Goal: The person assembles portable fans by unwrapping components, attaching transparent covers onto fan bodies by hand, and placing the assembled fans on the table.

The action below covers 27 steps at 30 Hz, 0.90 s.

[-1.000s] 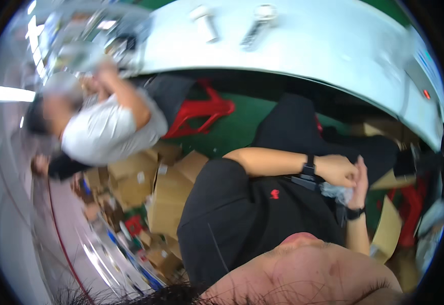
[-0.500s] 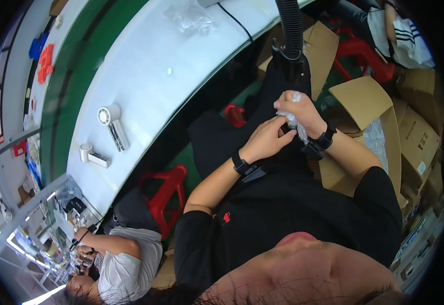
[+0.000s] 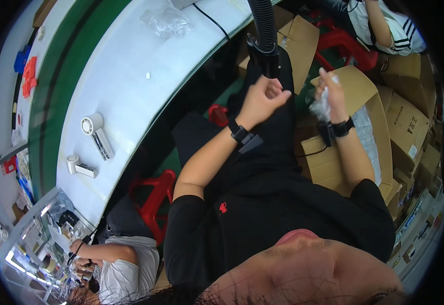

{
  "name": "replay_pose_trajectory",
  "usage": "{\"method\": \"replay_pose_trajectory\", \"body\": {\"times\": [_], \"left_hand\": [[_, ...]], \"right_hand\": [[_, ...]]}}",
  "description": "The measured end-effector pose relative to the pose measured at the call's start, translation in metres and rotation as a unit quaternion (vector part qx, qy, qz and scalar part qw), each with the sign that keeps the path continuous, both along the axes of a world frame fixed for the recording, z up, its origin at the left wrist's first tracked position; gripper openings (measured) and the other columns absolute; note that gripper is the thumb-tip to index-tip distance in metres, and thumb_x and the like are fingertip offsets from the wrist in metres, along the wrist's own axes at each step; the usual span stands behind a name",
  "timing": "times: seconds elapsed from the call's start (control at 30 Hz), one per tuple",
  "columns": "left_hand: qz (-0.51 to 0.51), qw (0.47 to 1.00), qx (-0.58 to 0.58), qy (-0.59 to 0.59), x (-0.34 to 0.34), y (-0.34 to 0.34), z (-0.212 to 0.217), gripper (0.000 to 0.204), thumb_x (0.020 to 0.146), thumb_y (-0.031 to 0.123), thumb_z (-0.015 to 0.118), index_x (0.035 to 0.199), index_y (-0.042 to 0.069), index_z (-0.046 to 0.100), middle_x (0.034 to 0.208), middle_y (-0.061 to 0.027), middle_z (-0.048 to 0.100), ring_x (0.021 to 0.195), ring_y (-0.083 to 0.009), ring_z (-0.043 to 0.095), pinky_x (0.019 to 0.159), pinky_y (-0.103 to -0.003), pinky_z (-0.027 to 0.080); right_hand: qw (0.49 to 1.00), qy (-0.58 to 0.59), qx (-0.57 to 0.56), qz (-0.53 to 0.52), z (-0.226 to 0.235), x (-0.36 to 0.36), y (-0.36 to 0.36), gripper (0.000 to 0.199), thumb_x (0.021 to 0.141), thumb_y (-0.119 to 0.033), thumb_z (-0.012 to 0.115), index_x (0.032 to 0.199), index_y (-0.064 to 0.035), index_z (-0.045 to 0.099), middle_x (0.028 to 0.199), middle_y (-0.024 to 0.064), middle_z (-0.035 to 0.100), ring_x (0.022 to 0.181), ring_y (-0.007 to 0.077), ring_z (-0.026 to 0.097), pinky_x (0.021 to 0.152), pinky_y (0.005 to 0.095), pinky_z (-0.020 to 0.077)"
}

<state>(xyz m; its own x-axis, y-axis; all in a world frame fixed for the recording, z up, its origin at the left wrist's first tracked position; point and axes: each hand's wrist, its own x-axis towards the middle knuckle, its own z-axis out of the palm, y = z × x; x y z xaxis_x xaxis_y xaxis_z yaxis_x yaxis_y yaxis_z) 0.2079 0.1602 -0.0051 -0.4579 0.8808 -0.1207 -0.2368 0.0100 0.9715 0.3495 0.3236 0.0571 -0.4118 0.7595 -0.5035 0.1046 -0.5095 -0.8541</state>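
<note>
My right hand [image 3: 329,87] is shut on a crumpled clear plastic bag [image 3: 320,105], held up over an open cardboard box [image 3: 356,86]. My left hand [image 3: 262,97] hovers a short way to its left with fingers curled in and nothing visible in it. It sits just below the black end piece of a black ribbed hose [image 3: 263,30] that hangs down in front of me. Both wrists carry black bands. My black shirt fills the lower middle.
A long white worktable [image 3: 130,76] curves along the left, bearing two small white handheld fans [image 3: 97,133] [image 3: 80,166] and a clear bag [image 3: 166,21]. Red stools [image 3: 153,195] stand below it. More cardboard boxes [image 3: 405,122] stack at right. One person [image 3: 123,259] works lower left, another [image 3: 379,20] top right.
My hands were together on the plastic bag half a second ago; now they have parted, the right keeping the bag. The view has swung round since a second ago.
</note>
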Motion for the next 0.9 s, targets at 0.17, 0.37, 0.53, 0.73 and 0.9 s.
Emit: {"method": "replay_pose_trajectory", "body": {"times": [0.17,0.37,0.53,0.73,0.9], "left_hand": [[0.053,0.996,0.065,0.010,-0.010,0.015,0.003,0.038,0.077,0.016,0.082,0.101,0.003,0.055,0.071,0.0000,0.062,0.064,-0.0040,0.057,0.061,-0.021,0.047],[0.076,0.992,0.102,-0.023,0.002,0.021,0.010,0.030,0.081,0.006,0.077,0.100,0.007,0.054,0.078,0.0012,0.061,0.068,-0.0053,0.057,0.065,-0.020,0.046],[0.111,0.987,0.101,-0.059,0.007,0.019,0.003,0.033,0.079,0.009,0.079,0.100,0.003,0.054,0.078,0.0017,0.061,0.065,-0.0033,0.056,0.062,-0.019,0.046],[0.066,0.995,0.068,-0.027,0.017,0.004,-0.018,0.035,0.080,0.009,0.079,0.102,0.003,0.052,0.084,0.0002,0.062,0.071,-0.0051,0.058,0.067,-0.021,0.048],[-0.014,0.998,0.059,-0.009,0.016,-0.012,-0.030,0.037,0.081,0.009,0.078,0.104,0.004,0.050,0.088,-0.0014,0.062,0.077,-0.0076,0.061,0.072,-0.022,0.050]], "right_hand": [[0.994,0.089,0.013,0.057,0.031,-0.031,0.069,0.035,0.096,-0.027,0.065,0.071,-0.0220,0.040,0.056,-0.0088,0.037,0.044,0.0060,0.039,0.043,0.0230,0.0307],[0.931,-0.028,0.294,0.214,0.030,-0.150,0.134,0.042,0.082,-0.010,0.072,0.119,-0.0001,0.055,0.101,0.0114,0.065,0.093,0.0185,0.064,0.075,0.0321,0.0522],[0.886,-0.028,0.446,0.121,-0.020,-0.210,0.162,0.041,0.079,-0.008,0.075,0.115,0.0001,0.058,0.099,0.0115,0.065,0.092,0.0194,0.064,0.077,0.0328,0.0518],[0.900,0.087,0.417,0.091,-0.065,-0.247,0.184,0.051,0.077,-0.010,0.078,0.120,0.0018,0.054,0.108,0.0136,0.064,0.093,0.0224,0.063,0.080,0.0332,0.0516],[0.892,0.007,0.448,0.052,-0.048,-0.258,0.170,0.066,0.078,-0.013,0.078,0.133,0.0015,0.045,0.119,0.0158,0.061,0.095,0.0244,0.063,0.082,0.0332,0.0515]]}}
